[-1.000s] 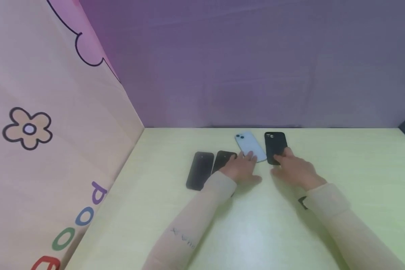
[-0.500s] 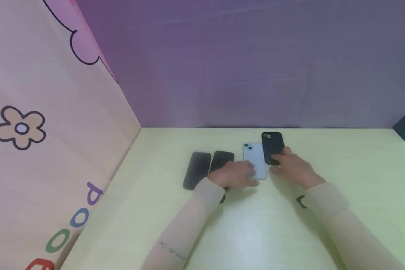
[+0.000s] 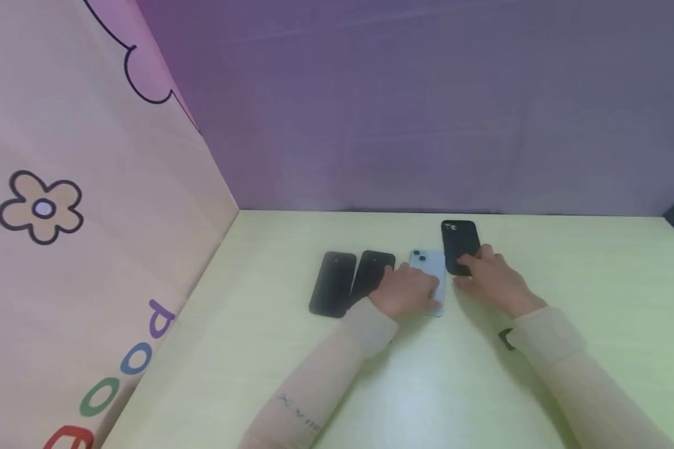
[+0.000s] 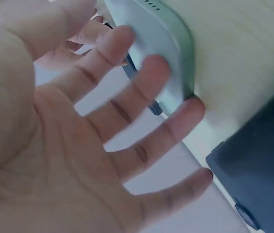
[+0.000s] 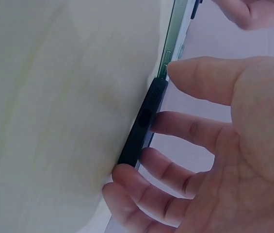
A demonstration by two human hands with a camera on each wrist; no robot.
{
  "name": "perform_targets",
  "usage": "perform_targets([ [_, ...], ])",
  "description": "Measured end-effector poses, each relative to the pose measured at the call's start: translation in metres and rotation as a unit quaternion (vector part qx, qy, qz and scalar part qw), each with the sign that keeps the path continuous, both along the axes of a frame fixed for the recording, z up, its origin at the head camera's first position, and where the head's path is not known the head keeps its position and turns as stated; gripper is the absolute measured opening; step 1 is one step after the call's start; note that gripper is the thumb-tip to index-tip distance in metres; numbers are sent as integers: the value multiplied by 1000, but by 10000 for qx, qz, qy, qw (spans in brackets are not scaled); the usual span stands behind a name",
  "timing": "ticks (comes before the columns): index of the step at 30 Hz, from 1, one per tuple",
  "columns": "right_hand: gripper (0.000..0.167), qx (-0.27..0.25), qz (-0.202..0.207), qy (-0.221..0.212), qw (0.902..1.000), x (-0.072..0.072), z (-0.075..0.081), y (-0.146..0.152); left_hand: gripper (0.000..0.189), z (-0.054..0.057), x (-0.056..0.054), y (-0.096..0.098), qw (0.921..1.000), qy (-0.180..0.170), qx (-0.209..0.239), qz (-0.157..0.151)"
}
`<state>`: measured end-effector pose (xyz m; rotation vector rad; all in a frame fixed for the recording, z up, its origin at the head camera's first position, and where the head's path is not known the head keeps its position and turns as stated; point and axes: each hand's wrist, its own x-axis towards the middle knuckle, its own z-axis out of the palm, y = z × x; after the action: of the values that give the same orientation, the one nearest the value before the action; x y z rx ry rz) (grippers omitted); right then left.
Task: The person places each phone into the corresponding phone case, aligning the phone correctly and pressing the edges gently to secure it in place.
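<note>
Near the middle of the table (image 3: 427, 380) lies a pale blue phone (image 3: 427, 259), camera side up. My left hand (image 3: 404, 290) reaches across it with fingers fairly straight, fingertips on its back close to the bottom end in the left wrist view. Directly to its right, a black phone case (image 3: 459, 240) lies with its camera corner at the far left; whether a phone sits inside, I cannot tell. My right hand (image 3: 494, 280) rests lightly bent fingers on its lower face and corner, while the thumb (image 5: 200, 77) is at the pale phone's edge.
Two dark phones lie side by side on the left: one outer phone (image 3: 332, 284) and one inner phone (image 3: 373, 268), partly covered by the left hand. A purple cloth backdrop (image 3: 371, 112) rises behind the table, and a printed sheet (image 3: 118, 206) stands along the left.
The left hand has drawn the pale blue phone nearer and straightened it, so it now lies lower beside the black case. My right hand stays at the black case.
</note>
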<state>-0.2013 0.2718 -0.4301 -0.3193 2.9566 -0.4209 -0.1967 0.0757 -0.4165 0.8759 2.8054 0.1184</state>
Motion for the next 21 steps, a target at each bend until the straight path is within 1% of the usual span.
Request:
perform_targets([
  [1, 52, 2, -1, 22, 10000, 0, 0, 1, 23, -1, 1, 2, 9999, 81, -72, 87],
  [3, 51, 12, 0, 64, 10000, 1, 0, 2, 29, -2, 4, 7, 9990, 250, -247, 291],
  [6, 50, 16, -4, 151, 9999, 2, 1, 3, 46, -4, 10, 13, 9966, 390, -422, 582],
  [9, 49, -27, 5, 205, 9998, 2, 0, 2, 59, -7, 15, 17, 9942, 480, -621, 737],
  [13, 48, -81, 73, 184, 9998, 3, 0, 0, 66, -8, 19, 18, 9912, 608, -810, 850],
  [17, 48, 17, 86, 142, 9999, 2, 1, 2, 69, -10, 18, 18, 9901, 723, -675, 996],
  [21, 48, 176, 60, 165, 9997, 2, 3, 4, 74, -11, 17, 19, 9901, 602, -324, 1228],
])
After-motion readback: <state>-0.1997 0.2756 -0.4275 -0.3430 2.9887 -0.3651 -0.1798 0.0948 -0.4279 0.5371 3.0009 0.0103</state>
